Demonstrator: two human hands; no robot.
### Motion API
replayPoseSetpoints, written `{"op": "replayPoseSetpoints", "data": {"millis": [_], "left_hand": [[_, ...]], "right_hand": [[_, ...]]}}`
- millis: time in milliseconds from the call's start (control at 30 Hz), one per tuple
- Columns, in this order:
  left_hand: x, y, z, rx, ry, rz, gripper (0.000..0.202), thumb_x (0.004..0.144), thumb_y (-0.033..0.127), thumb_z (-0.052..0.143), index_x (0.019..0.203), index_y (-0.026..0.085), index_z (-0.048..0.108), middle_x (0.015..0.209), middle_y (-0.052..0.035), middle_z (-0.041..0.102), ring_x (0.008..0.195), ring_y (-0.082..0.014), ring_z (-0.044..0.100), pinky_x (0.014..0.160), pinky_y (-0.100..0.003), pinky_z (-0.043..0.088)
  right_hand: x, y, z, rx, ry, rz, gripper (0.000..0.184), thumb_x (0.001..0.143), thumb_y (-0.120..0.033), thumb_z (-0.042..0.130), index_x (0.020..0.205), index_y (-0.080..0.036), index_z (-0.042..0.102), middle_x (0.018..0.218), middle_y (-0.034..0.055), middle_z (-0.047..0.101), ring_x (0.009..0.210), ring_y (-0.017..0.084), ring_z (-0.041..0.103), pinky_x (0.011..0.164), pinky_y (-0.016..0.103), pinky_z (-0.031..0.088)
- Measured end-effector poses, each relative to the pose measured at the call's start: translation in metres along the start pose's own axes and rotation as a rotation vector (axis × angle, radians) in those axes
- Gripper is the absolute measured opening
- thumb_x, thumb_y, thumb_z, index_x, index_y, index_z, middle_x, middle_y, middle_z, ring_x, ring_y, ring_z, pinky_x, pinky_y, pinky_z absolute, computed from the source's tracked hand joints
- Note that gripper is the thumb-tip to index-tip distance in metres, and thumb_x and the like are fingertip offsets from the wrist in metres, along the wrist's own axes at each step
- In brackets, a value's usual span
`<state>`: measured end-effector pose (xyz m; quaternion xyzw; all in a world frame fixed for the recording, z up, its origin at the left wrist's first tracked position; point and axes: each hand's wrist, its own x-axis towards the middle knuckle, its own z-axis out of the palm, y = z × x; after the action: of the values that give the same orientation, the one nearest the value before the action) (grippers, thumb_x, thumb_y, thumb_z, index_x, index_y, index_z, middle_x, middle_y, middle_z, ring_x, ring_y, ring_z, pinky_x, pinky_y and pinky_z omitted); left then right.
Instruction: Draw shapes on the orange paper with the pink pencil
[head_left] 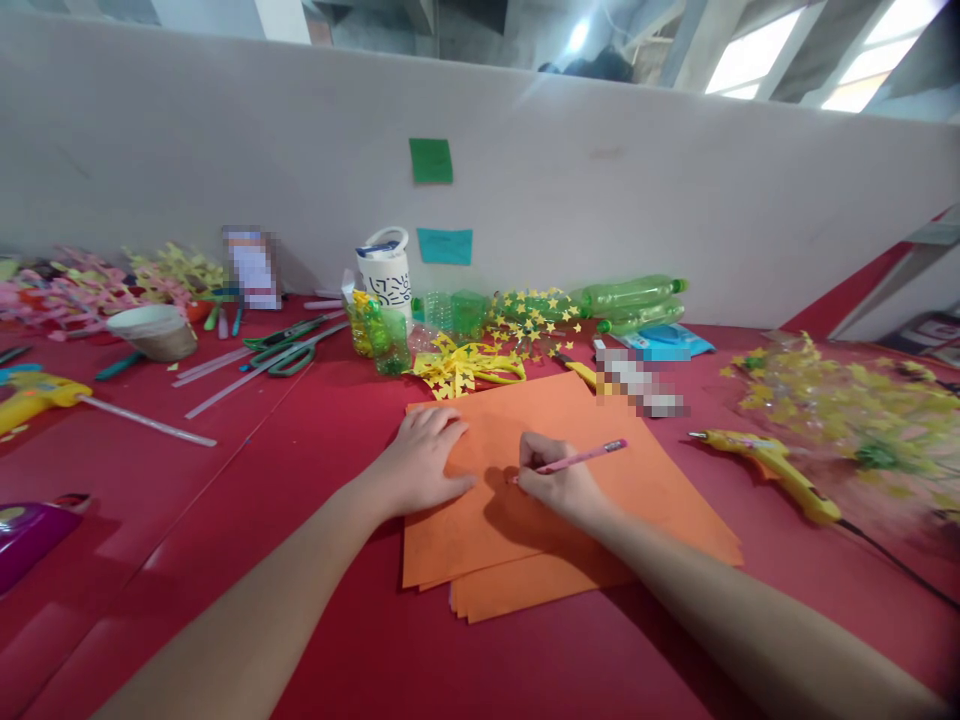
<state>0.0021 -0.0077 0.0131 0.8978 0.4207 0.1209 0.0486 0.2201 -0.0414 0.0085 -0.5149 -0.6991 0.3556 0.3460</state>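
Observation:
A stack of orange paper sheets [480, 540] lies on the red tabletop in front of me, its edges fanned unevenly. My left hand [431, 465] rests flat on the upper left of the top sheet, fingers spread. Near the sheet's middle, my right hand [559, 480] grips a pink pencil [589, 455], its eraser end pointing up to the right. The pencil's tip is at or just above the paper, partly hidden by my fingers. Any mark on the sheet is too small to make out.
Beyond the paper sit yellow paper strips [450, 365], green plastic bottles [637, 295] and a white tumbler [386, 275]. A yellow glue gun [780, 470] lies to the right, another glue gun [45, 395] to the left. Green scissors [289, 350] and a plastic cup [157, 335] stand back left.

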Motion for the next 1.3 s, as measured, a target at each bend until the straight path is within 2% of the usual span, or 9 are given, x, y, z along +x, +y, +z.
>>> {"op": "replayPoseSetpoints", "data": {"millis": [333, 567, 700, 867, 1033, 1133, 1300], "left_hand": [[0.0003, -0.0011, 0.0009, -0.033, 0.019, 0.008, 0.059, 0.075, 0.057, 0.058, 0.119, 0.018, 0.052, 0.124, -0.0128, 0.047, 0.115, -0.0333, 0.04, 0.1, -0.049, 0.029], [0.0002, -0.0002, 0.0006, -0.013, 0.012, 0.012, 0.061, 0.076, 0.057, 0.058, 0.121, 0.016, 0.052, 0.125, -0.0139, 0.047, 0.116, -0.0327, 0.04, 0.101, -0.048, 0.028], [0.0004, 0.0003, -0.0001, -0.016, 0.008, 0.012, 0.064, 0.077, 0.058, 0.057, 0.122, 0.013, 0.051, 0.126, -0.0154, 0.046, 0.115, -0.0329, 0.039, 0.101, -0.048, 0.029], [0.0006, -0.0011, 0.0006, -0.033, 0.011, 0.016, 0.064, 0.076, 0.061, 0.056, 0.122, 0.018, 0.051, 0.126, -0.0139, 0.047, 0.115, -0.0337, 0.04, 0.1, -0.049, 0.029], [0.0006, -0.0015, 0.0013, -0.037, 0.011, 0.014, 0.064, 0.076, 0.061, 0.055, 0.122, 0.017, 0.051, 0.126, -0.0134, 0.047, 0.116, -0.0335, 0.04, 0.101, -0.048, 0.029], [0.0003, -0.0014, 0.0015, -0.048, 0.023, 0.011, 0.063, 0.076, 0.062, 0.055, 0.121, 0.019, 0.051, 0.125, -0.0127, 0.047, 0.116, -0.0336, 0.04, 0.1, -0.048, 0.029], [-0.0004, -0.0016, 0.002, -0.037, 0.025, 0.016, 0.061, 0.076, 0.06, 0.056, 0.121, 0.019, 0.051, 0.124, -0.0127, 0.047, 0.115, -0.0327, 0.04, 0.1, -0.048, 0.03]], "right_hand": [[-0.0012, 0.0005, 0.0015, -0.014, -0.053, -0.021, 0.016, 0.063, -0.013, 0.049, 0.056, -0.02, 0.036, 0.05, -0.0059, 0.037, 0.048, 0.008, 0.032, 0.044, 0.02, 0.022], [-0.0038, 0.0048, 0.0049, -0.005, -0.094, -0.059, 0.018, 0.064, -0.011, 0.05, 0.058, -0.02, 0.035, 0.048, -0.0077, 0.034, 0.045, 0.006, 0.027, 0.041, 0.02, 0.017], [-0.0057, 0.0063, 0.005, 0.017, -0.144, -0.082, 0.016, 0.065, -0.011, 0.05, 0.06, -0.019, 0.037, 0.049, -0.0077, 0.036, 0.045, 0.006, 0.028, 0.042, 0.02, 0.019], [-0.0075, 0.0043, 0.0035, 0.051, -0.204, -0.11, 0.014, 0.067, -0.011, 0.05, 0.062, -0.019, 0.04, 0.052, -0.0071, 0.04, 0.046, 0.006, 0.03, 0.043, 0.02, 0.021], [-0.0074, 0.002, 0.0027, 0.071, -0.223, -0.134, 0.015, 0.067, -0.012, 0.051, 0.061, -0.019, 0.04, 0.052, -0.0068, 0.041, 0.047, 0.006, 0.032, 0.043, 0.02, 0.022], [-0.0071, -0.0001, 0.0014, 0.115, -0.23, -0.097, 0.015, 0.067, -0.012, 0.052, 0.061, -0.019, 0.041, 0.052, -0.0064, 0.043, 0.046, 0.007, 0.035, 0.043, 0.019, 0.023], [-0.007, -0.0025, -0.0004, 0.279, -0.251, 0.05, 0.012, 0.071, -0.014, 0.05, 0.065, -0.019, 0.042, 0.051, -0.0054, 0.05, 0.041, 0.008, 0.044, 0.04, 0.018, 0.029]]}}
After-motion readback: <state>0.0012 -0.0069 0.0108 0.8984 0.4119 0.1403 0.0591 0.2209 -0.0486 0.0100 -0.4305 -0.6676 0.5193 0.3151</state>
